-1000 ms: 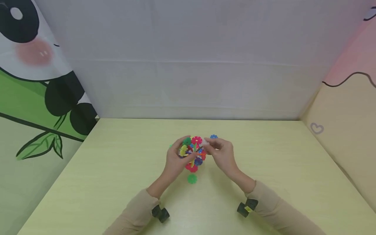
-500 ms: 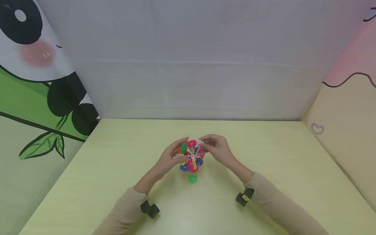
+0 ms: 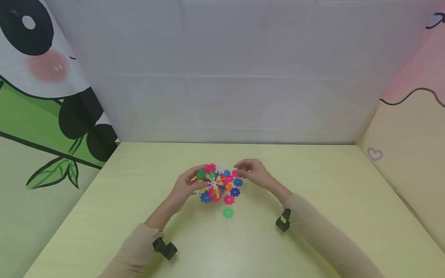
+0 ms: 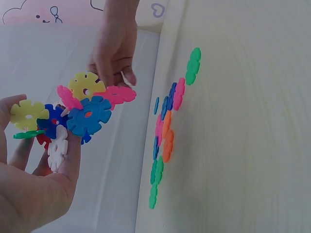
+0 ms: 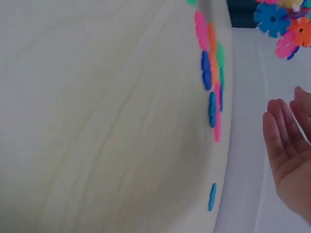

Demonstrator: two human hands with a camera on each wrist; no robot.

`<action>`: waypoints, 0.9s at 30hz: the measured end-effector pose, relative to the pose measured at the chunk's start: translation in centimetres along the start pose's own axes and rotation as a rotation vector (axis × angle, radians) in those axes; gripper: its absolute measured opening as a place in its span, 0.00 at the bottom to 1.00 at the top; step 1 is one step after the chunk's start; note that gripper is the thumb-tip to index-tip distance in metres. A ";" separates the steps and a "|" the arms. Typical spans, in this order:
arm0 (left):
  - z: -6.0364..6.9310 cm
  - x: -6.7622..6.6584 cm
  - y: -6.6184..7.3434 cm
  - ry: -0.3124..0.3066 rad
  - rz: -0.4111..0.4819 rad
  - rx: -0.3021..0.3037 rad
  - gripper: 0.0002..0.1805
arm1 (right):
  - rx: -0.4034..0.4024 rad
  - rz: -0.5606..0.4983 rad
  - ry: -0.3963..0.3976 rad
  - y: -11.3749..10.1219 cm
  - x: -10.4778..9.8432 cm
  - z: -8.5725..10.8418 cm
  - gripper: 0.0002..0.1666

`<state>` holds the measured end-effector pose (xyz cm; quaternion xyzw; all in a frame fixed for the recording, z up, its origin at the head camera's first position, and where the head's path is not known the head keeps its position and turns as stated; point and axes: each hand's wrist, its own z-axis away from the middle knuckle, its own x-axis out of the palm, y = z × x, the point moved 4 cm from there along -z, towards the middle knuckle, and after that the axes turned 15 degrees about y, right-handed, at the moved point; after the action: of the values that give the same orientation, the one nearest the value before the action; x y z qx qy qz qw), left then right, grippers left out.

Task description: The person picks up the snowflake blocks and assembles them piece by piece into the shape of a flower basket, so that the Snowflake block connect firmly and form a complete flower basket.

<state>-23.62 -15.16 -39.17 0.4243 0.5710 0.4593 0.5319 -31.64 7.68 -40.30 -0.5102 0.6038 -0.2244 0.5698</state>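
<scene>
A ball-like cluster of interlocked, notched flower-shaped plastic discs point(image 4: 89, 115) is held up off the table in my left hand point(image 3: 183, 188). The left thumb and fingers grip its left side. Yellow, blue, pink, white and red pieces show in the left wrist view. My right hand point(image 3: 255, 172) hovers to the right of the cluster, its fingers loosely bent. Nothing is between those fingers in the right wrist view, where a gap separates the hand point(image 5: 291, 150) from the cluster point(image 5: 286, 26).
Loose discs lie flat on the pale wooden table point(image 3: 299, 181) beneath and beside the cluster. They include a green one point(image 3: 228, 212) nearest me, a pink one point(image 3: 229, 199) and a dark blue one point(image 3: 235, 192). A white wall point(image 3: 222, 108) stands behind the table.
My left hand has moved left with the cluster, uncovering loose discs on the table. My right hand has come away from the cluster, leaving a white disc on it.
</scene>
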 end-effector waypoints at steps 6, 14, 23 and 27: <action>0.4 -0.6 -0.1 -0.004 -0.020 -0.021 0.31 | 0.042 0.195 -0.156 3.8 1.7 -1.4 0.18; 0.4 -0.7 -0.3 0.003 -0.023 -0.035 0.31 | 0.030 0.270 -0.228 4.4 2.5 -1.9 0.16; 0.3 0.0 0.1 -0.009 -0.002 -0.040 0.31 | 0.080 0.308 -0.244 3.5 1.7 -1.7 0.14; 0.5 0.8 0.8 -0.010 0.031 -0.047 0.31 | 0.081 0.271 -0.215 2.7 0.7 -1.3 0.14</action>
<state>-23.20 -14.17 -38.61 0.4229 0.5508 0.4789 0.5371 -33.72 7.67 -42.61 -0.4219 0.5931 -0.1140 0.6762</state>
